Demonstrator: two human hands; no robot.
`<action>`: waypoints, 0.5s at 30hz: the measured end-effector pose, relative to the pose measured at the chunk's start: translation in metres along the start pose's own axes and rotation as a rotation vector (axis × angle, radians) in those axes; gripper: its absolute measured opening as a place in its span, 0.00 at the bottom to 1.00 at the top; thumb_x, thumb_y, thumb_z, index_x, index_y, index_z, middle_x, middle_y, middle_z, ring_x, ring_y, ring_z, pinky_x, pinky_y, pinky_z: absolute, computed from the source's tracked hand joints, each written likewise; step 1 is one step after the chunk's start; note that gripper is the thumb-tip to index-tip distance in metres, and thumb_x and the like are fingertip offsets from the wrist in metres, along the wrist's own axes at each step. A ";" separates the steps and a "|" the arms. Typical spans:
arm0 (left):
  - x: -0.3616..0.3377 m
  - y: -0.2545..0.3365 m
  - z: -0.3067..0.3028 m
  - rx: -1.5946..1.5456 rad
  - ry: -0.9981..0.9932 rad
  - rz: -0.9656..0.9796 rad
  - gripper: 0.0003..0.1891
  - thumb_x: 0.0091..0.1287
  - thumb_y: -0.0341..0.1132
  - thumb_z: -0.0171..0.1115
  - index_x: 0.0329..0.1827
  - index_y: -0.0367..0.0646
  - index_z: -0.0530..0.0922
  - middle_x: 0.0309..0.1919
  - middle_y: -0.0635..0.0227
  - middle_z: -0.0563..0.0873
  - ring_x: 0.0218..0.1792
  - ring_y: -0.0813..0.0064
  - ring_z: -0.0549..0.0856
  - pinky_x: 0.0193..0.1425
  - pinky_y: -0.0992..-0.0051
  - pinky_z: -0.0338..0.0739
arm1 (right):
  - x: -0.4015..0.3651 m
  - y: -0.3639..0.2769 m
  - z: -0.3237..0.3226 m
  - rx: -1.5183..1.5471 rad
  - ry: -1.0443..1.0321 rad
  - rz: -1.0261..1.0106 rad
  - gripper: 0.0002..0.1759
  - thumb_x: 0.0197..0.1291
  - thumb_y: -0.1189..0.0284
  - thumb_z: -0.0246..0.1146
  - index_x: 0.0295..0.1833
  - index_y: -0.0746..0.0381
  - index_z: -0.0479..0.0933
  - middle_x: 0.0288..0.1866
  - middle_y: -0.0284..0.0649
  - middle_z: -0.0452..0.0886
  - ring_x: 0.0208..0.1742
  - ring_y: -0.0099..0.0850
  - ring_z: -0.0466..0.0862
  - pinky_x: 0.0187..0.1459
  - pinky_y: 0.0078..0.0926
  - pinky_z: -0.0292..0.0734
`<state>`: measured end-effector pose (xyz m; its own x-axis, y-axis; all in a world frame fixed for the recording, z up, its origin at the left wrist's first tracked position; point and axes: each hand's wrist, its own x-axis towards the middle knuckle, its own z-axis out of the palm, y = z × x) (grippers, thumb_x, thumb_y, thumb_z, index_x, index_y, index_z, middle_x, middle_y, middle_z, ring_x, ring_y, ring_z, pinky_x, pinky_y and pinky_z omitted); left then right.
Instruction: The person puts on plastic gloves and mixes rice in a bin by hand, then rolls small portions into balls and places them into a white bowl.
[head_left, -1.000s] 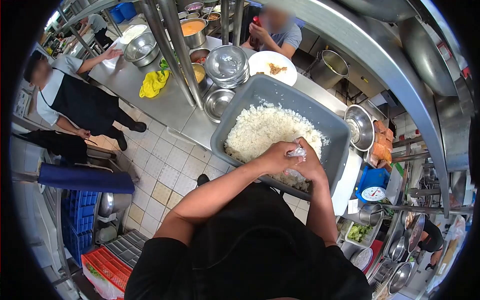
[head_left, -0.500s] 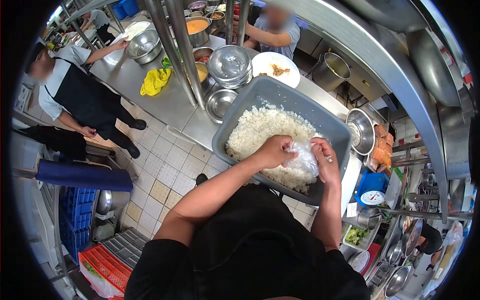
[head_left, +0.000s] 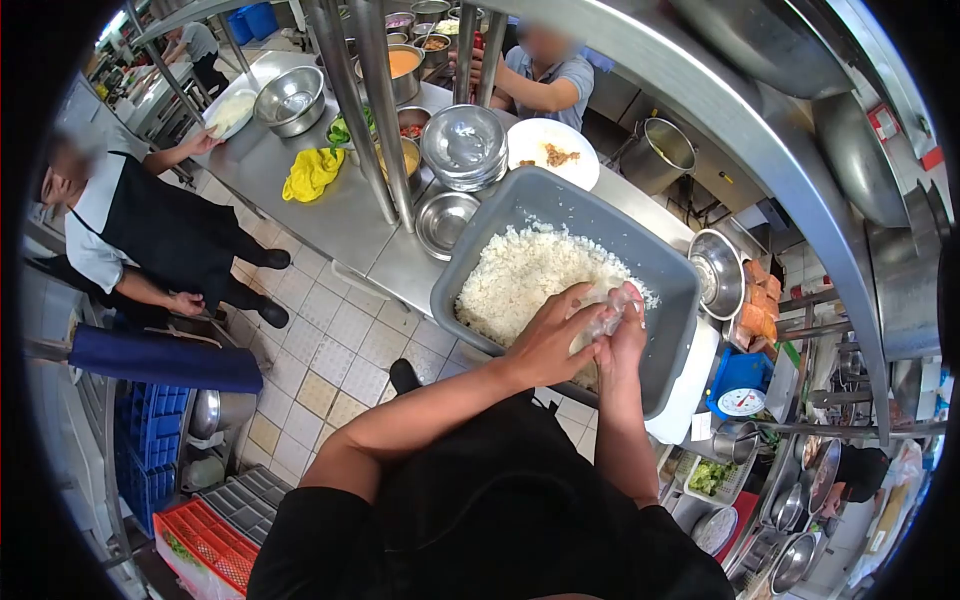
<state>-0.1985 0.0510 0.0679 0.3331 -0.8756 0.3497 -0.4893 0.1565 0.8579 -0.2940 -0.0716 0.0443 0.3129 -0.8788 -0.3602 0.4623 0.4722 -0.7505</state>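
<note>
A: What are the hands on?

B: The left hand (head_left: 548, 345) and right hand (head_left: 622, 335) are pressed together and closed on a bag (head_left: 605, 318). It is thin, clear plastic, crinkled and shiny. They hold it over the near right corner of the tub (head_left: 560, 205), just above the rice (head_left: 520, 275).

A: What is the tub like?

B: It is grey plastic, rectangular, with smooth walls and rounded corners. The rice is white and clumpy, heaped to the left side.

A: Which way does the bag point?

B: I cannot tell, because it is bunched between the palms and its long axis is hidden. The tub sits cornerwise, with its far wall running from upper left down to the right.

A: What is around it?

B: It sits on a steel desk (head_left: 330, 205). Stacked round metal bowls (head_left: 462, 140) and a white plate (head_left: 550, 140) stand just beyond the tub. A crumpled yellow cloth (head_left: 312, 172) lies farther left, and a blue scale (head_left: 742, 385) is to the right. Steel posts (head_left: 380, 100) rise in front of the bowls. The forearms cover the tub's near rim.
</note>
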 end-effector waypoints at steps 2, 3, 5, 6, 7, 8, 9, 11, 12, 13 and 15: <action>-0.003 0.003 -0.006 0.150 0.050 0.100 0.31 0.66 0.40 0.66 0.73 0.47 0.71 0.75 0.48 0.62 0.70 0.47 0.70 0.73 0.54 0.67 | 0.009 0.002 -0.008 0.077 -0.082 0.043 0.11 0.77 0.69 0.48 0.52 0.60 0.75 0.37 0.39 0.81 0.27 0.25 0.77 0.28 0.24 0.77; -0.003 0.003 -0.008 0.149 0.056 0.098 0.31 0.66 0.40 0.66 0.73 0.47 0.71 0.75 0.48 0.62 0.70 0.47 0.70 0.73 0.54 0.67 | 0.012 0.004 -0.013 0.171 -0.252 0.171 0.11 0.76 0.69 0.48 0.49 0.59 0.75 0.32 0.37 0.79 0.23 0.25 0.74 0.24 0.23 0.74; 0.000 0.000 -0.014 0.223 -0.052 0.196 0.33 0.66 0.43 0.66 0.75 0.48 0.69 0.78 0.51 0.58 0.74 0.48 0.65 0.77 0.50 0.60 | -0.003 0.002 0.005 0.339 -0.369 0.416 0.15 0.75 0.65 0.46 0.40 0.56 0.76 0.21 0.33 0.76 0.13 0.27 0.68 0.15 0.22 0.66; -0.002 -0.005 -0.014 0.225 -0.045 0.195 0.33 0.66 0.43 0.66 0.75 0.48 0.69 0.78 0.51 0.58 0.74 0.48 0.65 0.77 0.50 0.60 | -0.007 0.003 0.010 0.335 -0.374 0.418 0.15 0.75 0.65 0.46 0.40 0.56 0.76 0.21 0.33 0.76 0.13 0.27 0.68 0.15 0.22 0.66; -0.004 -0.014 -0.012 0.246 -0.069 0.246 0.32 0.66 0.43 0.66 0.74 0.48 0.70 0.78 0.54 0.59 0.75 0.51 0.65 0.78 0.49 0.58 | -0.011 0.004 0.012 0.274 -0.334 0.403 0.16 0.75 0.63 0.47 0.38 0.56 0.77 0.22 0.34 0.77 0.13 0.27 0.68 0.15 0.22 0.65; -0.006 -0.016 -0.014 0.270 -0.093 0.294 0.31 0.66 0.43 0.65 0.73 0.48 0.71 0.79 0.58 0.60 0.76 0.55 0.65 0.79 0.47 0.56 | -0.015 0.006 0.012 0.215 -0.295 0.389 0.17 0.74 0.61 0.48 0.37 0.56 0.78 0.23 0.34 0.78 0.14 0.26 0.69 0.15 0.22 0.64; -0.008 -0.018 -0.014 0.274 -0.087 0.285 0.31 0.66 0.43 0.65 0.73 0.48 0.71 0.79 0.58 0.60 0.76 0.55 0.65 0.79 0.47 0.56 | -0.003 0.014 -0.012 0.384 -0.695 0.441 0.21 0.74 0.52 0.49 0.45 0.57 0.79 0.36 0.38 0.84 0.28 0.30 0.81 0.30 0.28 0.78; -0.008 -0.018 -0.019 0.304 -0.099 0.216 0.29 0.65 0.39 0.66 0.71 0.49 0.73 0.77 0.65 0.65 0.77 0.63 0.65 0.81 0.46 0.51 | -0.043 -0.001 0.029 0.310 -0.411 0.473 0.25 0.73 0.48 0.48 0.50 0.57 0.78 0.44 0.40 0.83 0.40 0.33 0.82 0.43 0.33 0.78; -0.008 -0.018 -0.021 0.309 -0.090 0.203 0.29 0.65 0.39 0.66 0.71 0.49 0.73 0.77 0.65 0.65 0.77 0.63 0.65 0.81 0.46 0.51 | -0.056 -0.006 0.043 0.228 -0.129 0.484 0.30 0.73 0.43 0.48 0.56 0.58 0.77 0.52 0.41 0.83 0.52 0.35 0.83 0.56 0.38 0.79; -0.006 -0.019 -0.023 0.352 -0.095 0.231 0.28 0.63 0.37 0.67 0.69 0.49 0.74 0.75 0.66 0.68 0.77 0.65 0.65 0.82 0.47 0.50 | -0.055 -0.004 0.039 0.308 -0.297 0.521 0.34 0.72 0.38 0.48 0.62 0.56 0.75 0.63 0.40 0.79 0.67 0.38 0.76 0.71 0.45 0.66; -0.004 -0.020 -0.024 0.407 -0.089 0.239 0.28 0.61 0.36 0.67 0.67 0.50 0.76 0.73 0.67 0.71 0.77 0.67 0.65 0.82 0.48 0.49 | -0.059 -0.005 0.030 0.257 -0.298 0.542 0.33 0.72 0.38 0.48 0.62 0.55 0.74 0.63 0.40 0.79 0.67 0.38 0.76 0.71 0.45 0.67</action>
<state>-0.1705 0.0622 0.0591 0.1112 -0.8756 0.4701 -0.8253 0.1821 0.5345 -0.2896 -0.0199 0.0863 0.7550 -0.4739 -0.4531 0.3471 0.8752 -0.3371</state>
